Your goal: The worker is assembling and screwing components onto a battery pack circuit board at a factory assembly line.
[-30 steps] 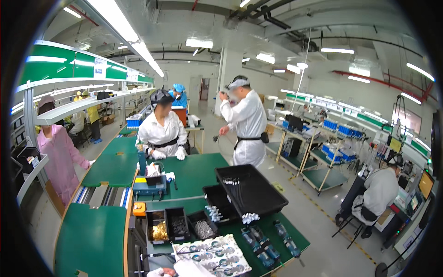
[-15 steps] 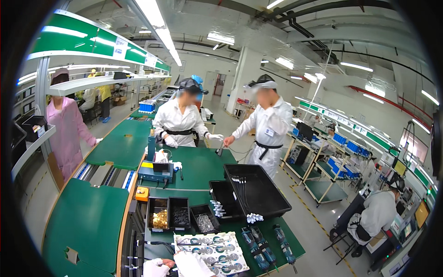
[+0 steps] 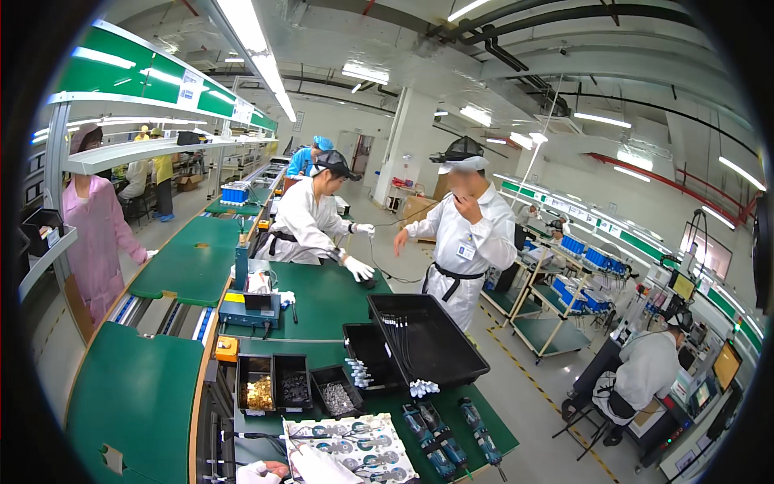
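At the lower edge my left hand (image 3: 263, 472), white-gloved with bare fingertips, is closed beside the near left corner of a white fixture board (image 3: 351, 448). What it holds, if anything, I cannot make out. My right hand (image 3: 319, 465), a white shape at the board's near left part, is cut off by the frame and its fingers do not show. Several round blue-grey parts with dark leads sit in the board. Black cables (image 3: 260, 436) run out from its left side.
Beyond the board stand small bins of brass pieces (image 3: 256, 393), black pieces (image 3: 294, 389) and silver pieces (image 3: 339, 397). A large black tray (image 3: 439, 343) holds cables. Electric screwdrivers (image 3: 435, 438) lie right. Two co-workers in white stand across the green table (image 3: 314, 310).
The whole view has shifted slightly. One co-worker has leaned over and now has a gloved hand on a small dark object on the table; the other has drawn a hand back from it.
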Demonstrator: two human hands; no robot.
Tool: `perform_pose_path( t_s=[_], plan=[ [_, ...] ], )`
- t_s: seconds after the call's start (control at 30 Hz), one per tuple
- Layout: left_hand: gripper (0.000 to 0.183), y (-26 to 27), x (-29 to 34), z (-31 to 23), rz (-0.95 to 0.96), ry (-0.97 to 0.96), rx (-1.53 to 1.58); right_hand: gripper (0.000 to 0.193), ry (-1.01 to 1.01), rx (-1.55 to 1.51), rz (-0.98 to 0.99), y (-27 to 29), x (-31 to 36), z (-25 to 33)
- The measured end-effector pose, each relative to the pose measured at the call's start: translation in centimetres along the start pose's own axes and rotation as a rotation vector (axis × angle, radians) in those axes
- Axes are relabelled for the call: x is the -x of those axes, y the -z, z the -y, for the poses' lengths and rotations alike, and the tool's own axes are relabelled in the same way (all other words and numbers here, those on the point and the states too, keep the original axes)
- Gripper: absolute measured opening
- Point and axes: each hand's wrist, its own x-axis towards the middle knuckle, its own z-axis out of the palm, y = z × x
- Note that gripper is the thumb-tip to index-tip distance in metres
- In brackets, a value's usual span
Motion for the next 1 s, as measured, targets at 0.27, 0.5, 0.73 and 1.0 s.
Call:
perform_pose_path(
  t_s=[0.27, 0.5, 0.73, 1.0],
  plan=[
    [0.018, 0.0, 2.3, -0.6, -0.109, 0.022, 0.105, 0.014, 0.126, 0.097, -0.176, 3.6, 1.4, 4.4],
    [0.017, -0.7, 4.5, -5.7, -0.084, 0.043, 0.248, 0.015, 0.092, -0.558, -0.427, 6.7, 3.8, 7.5],
    [0.016, -0.2, 4.9, -3.5, 0.054, 0.041, 0.222, 0.021, 0.112, -0.498, -0.350, 4.9, 5.8, 3.9],
    [0.021, -0.4, 4.3, -2.8, 0.167, 0.146, 0.386, 0.023, 0.117, -0.589, -0.230, 2.5, 5.9, 1.7]
  ],
)
